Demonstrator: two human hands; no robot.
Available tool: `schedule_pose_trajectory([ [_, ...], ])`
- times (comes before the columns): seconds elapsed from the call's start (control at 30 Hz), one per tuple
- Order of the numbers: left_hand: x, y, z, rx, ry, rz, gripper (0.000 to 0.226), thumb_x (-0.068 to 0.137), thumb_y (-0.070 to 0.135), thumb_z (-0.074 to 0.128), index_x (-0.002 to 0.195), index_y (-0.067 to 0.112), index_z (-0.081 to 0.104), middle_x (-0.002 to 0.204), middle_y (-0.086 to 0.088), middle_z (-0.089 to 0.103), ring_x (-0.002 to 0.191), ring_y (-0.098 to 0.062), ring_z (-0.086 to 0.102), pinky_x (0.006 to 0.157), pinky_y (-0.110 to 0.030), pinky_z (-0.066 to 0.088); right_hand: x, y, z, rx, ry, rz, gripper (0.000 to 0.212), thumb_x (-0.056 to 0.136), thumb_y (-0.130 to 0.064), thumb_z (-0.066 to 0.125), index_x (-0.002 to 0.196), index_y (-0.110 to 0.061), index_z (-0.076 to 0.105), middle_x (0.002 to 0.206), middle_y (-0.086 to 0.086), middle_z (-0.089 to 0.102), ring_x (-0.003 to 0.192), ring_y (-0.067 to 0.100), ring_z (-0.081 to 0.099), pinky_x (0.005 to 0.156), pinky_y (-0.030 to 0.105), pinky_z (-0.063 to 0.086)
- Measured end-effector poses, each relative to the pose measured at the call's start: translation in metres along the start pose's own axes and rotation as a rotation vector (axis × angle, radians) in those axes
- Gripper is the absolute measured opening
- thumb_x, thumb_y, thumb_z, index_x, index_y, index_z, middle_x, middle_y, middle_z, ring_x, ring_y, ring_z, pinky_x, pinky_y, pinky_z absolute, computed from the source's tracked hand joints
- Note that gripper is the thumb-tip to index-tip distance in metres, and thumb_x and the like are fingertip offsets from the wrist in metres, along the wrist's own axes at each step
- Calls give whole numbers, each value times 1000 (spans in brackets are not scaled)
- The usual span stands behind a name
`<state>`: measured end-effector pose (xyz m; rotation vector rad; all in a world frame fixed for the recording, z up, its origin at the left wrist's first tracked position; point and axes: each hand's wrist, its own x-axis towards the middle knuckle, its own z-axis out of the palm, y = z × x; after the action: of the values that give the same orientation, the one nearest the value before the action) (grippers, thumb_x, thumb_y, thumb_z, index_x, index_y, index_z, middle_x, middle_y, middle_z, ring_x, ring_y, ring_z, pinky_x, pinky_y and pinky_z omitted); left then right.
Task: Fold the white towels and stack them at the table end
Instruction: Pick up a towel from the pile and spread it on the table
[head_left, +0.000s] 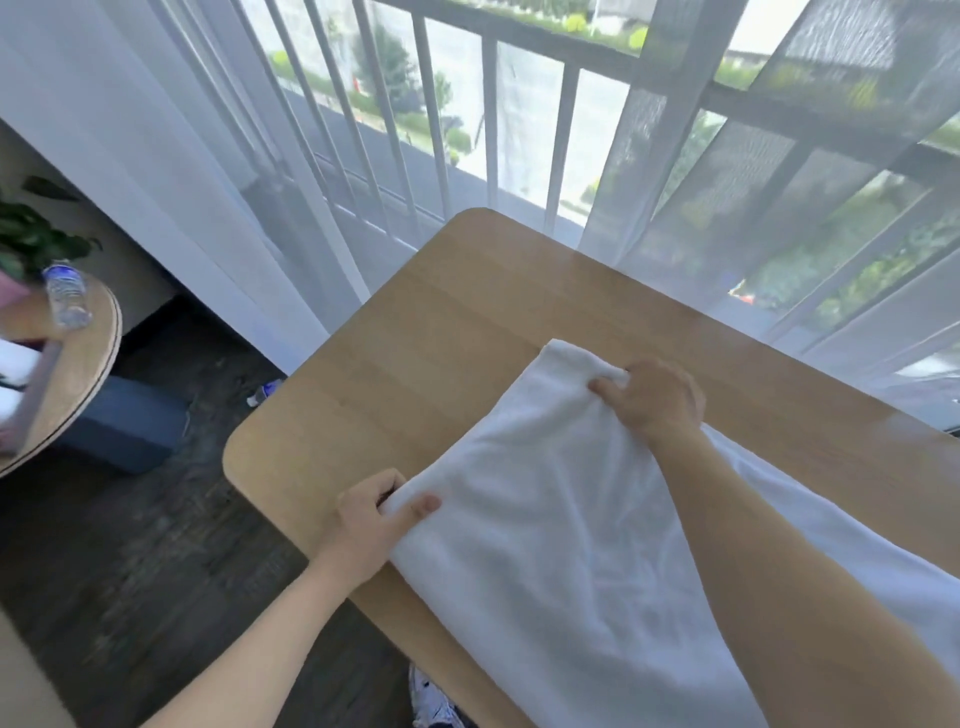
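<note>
A white towel lies spread on the wooden table, running from the table's middle toward the lower right and out of view. My left hand pinches the towel's near-left corner, thumb on top. My right hand grips the far corner, fingers curled round a bunch of cloth. My right forearm crosses over the towel and hides part of it. The table end beyond the towel is bare wood.
Sheer white curtains and a balcony railing stand just behind the table. A round side table at the left carries a water bottle. Another bottle lies on the dark floor.
</note>
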<state>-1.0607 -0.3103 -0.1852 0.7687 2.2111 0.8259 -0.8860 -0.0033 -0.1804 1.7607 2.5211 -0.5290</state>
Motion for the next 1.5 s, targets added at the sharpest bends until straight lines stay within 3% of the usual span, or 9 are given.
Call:
schedule_pose_trajectory([
  [0.13, -6, -11, -1, -9, 45, -7, 52, 77, 75, 61, 65, 26, 47, 58, 11, 46, 54, -4, 42, 52, -21, 31, 4, -4, 3, 51, 131, -48, 53, 84, -68, 61, 91, -16, 67, 93, 7, 69, 90, 32, 63, 70, 35, 34],
  [0.3, -4, -16, 7, 243, 44, -15, 59, 82, 78, 47, 72, 20, 53, 86, 5, 51, 85, -10, 48, 69, -31, 44, -2, -12, 26, -45, 101, 11, 62, 95, -67, 40, 114, -12, 61, 116, 11, 62, 107, 33, 58, 79, 38, 35],
  [0.57, 8, -10, 1, 21, 42, -9, 63, 71, 78, 65, 67, 17, 48, 59, 11, 42, 54, -8, 38, 56, -29, 30, -18, -17, 43, -168, 165, -49, 72, 90, -74, 38, 119, -11, 56, 116, 13, 57, 108, 35, 50, 95, 45, 31],
  [0.77, 3, -7, 3, -141, 131, 2, 53, 65, 69, 76, 60, 23, 52, 88, 27, 69, 78, 2, 63, 62, -26, 47, 2, -20, 29, -39, 117, -156, 53, 88, -70, 51, 96, -19, 62, 99, 10, 70, 96, 33, 64, 74, 36, 32],
  [0.87, 12, -2, 2, -233, 133, 18, 60, 60, 81, 74, 62, 25, 52, 65, 16, 57, 57, -5, 49, 54, -23, 36, 10, -23, 19, 47, 318, -218, 46, 93, -61, 53, 93, -15, 57, 96, 12, 66, 91, 36, 61, 74, 39, 33],
  [1.03, 33, -6, -8, 130, -31, 89, 49, 64, 77, 70, 69, 36, 45, 73, 10, 49, 65, -9, 47, 54, -27, 33, 7, -33, 20, 13, 118, -89, 70, 89, -63, 56, 142, -22, 35, 142, 12, 34, 138, 32, 28, 112, 51, 16],
  [1.17, 40, -20, -18, 140, -13, 105, 38, 81, 69, 63, 71, 36, 49, 59, 11, 45, 54, -7, 44, 52, -26, 33, -54, -47, 51, -7, 78, -86, 75, 95, -70, 22, 156, -30, 8, 166, 5, -3, 152, 33, -14, 116, 63, -12],
  [1.3, 43, -20, -20, 214, -95, 98, 42, 85, 74, 45, 81, 33, 49, 66, 6, 56, 57, -13, 53, 53, -29, 38, -113, -64, 84, -66, -13, 1, 76, 93, -72, 8, 158, -35, -6, 167, 2, -16, 148, 40, -24, 111, 66, -20],
  [1.5, 24, -29, -28, -67, 98, 79, 47, 69, 63, 77, 101, 46, 47, 103, 17, 57, 81, 3, 61, 63, -21, 45, -97, -74, 76, 11, -38, 57, 66, 100, -62, 16, 158, -38, -5, 168, -2, -11, 151, 34, -20, 113, 66, -17],
])
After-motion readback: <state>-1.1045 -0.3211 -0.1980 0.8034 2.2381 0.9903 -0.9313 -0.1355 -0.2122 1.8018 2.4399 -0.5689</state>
